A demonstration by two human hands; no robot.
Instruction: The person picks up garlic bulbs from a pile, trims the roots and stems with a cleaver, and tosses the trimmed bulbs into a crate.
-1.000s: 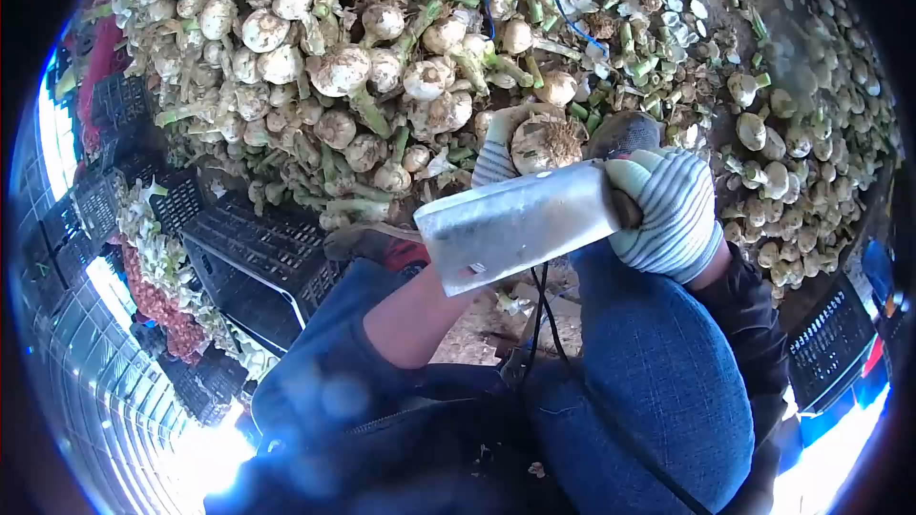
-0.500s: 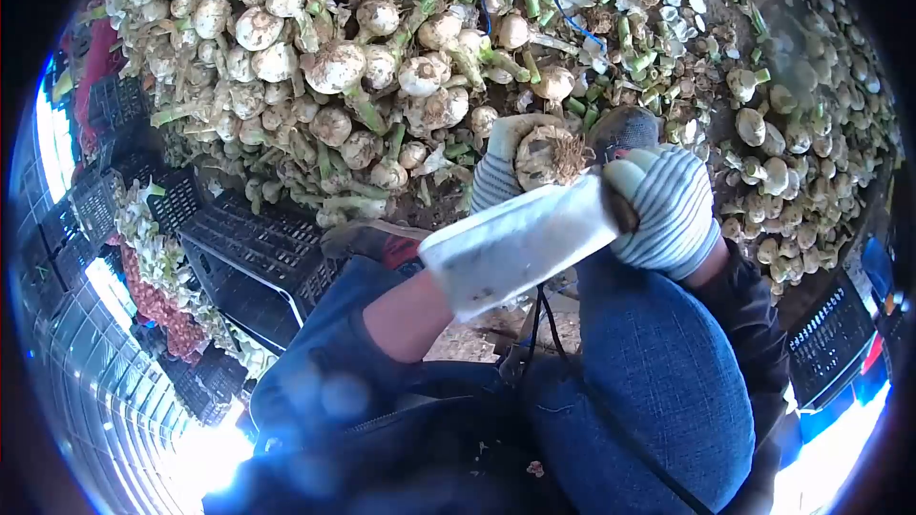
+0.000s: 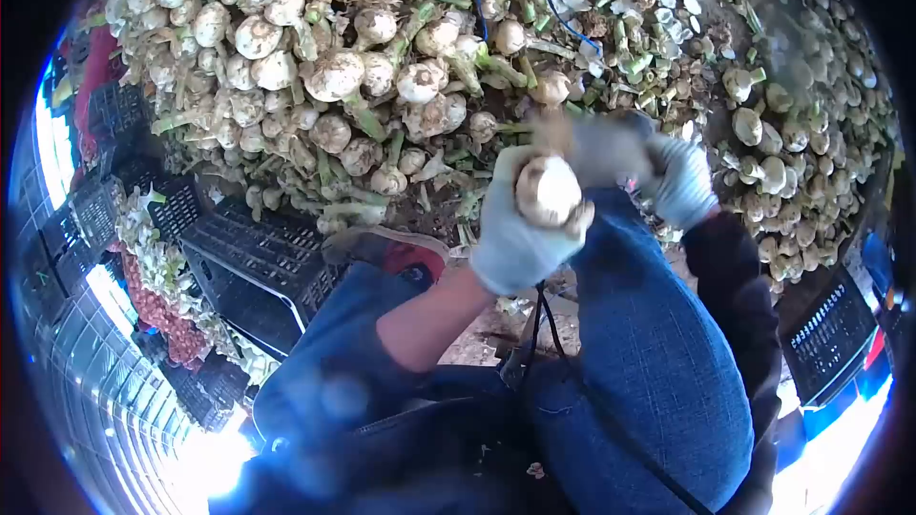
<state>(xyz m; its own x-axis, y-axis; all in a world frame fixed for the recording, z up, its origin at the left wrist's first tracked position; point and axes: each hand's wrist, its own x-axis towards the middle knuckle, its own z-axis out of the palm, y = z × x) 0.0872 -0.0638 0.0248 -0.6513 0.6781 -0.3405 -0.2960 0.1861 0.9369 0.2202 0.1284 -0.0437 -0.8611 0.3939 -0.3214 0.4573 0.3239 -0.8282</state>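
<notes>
My left hand (image 3: 523, 238), in a pale glove, is wrapped round an onion-like bulb (image 3: 551, 193) near the middle of the view. A pale, freshly bared face of the bulb points up. To its right my right hand (image 3: 683, 183), in a striped glove, is closed on the handle of a wide-bladed knife (image 3: 606, 148). The blade is smeared by motion and lies just beyond the bulb, over the edge of the pile.
A large heap of bulbs with stalks (image 3: 334, 76) spreads ahead. More bulbs (image 3: 801, 143) lie at the right, with cut scraps between. Black crates (image 3: 253, 243) stand at the left, another crate (image 3: 830, 339) at the lower right. My knees and a shoe (image 3: 420, 253) are below.
The knife has moved away from over my left forearm to beyond the bulb. The bulb has turned from its root side to a pale bared face, and my left hand has come nearer.
</notes>
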